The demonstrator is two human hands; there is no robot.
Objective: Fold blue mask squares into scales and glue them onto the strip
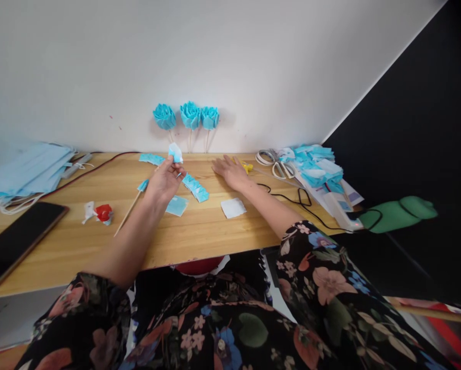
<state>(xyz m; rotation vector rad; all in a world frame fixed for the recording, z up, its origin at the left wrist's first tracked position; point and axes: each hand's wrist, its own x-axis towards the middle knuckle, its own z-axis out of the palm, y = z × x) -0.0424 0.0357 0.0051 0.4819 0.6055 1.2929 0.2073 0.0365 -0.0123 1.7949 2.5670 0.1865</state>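
Note:
My left hand [168, 179] is closed in a pinch on a small blue-and-white piece of folded material [175, 152], raised above the table. Under and behind it lie a strip of blue folded pieces [195, 188], another blue strip [150, 159] and a flat blue square [177, 205]. A thin stick with a blue tip [142, 186] rests beside my left forearm. My right hand [230, 172] reaches to the back of the table, fingers outstretched, beside a yellow tool [247, 167] that it partly hides. A white square [233, 208] lies nearer me.
Three blue flowers on sticks [190, 115] lean against the wall. At right are scissors [283, 169], a roll of tape [266, 157], blue scraps [315, 162], a power strip [342, 210] and a black cable. Face masks [26, 167], a phone [20, 241] and a red wrapper [104, 213] lie left.

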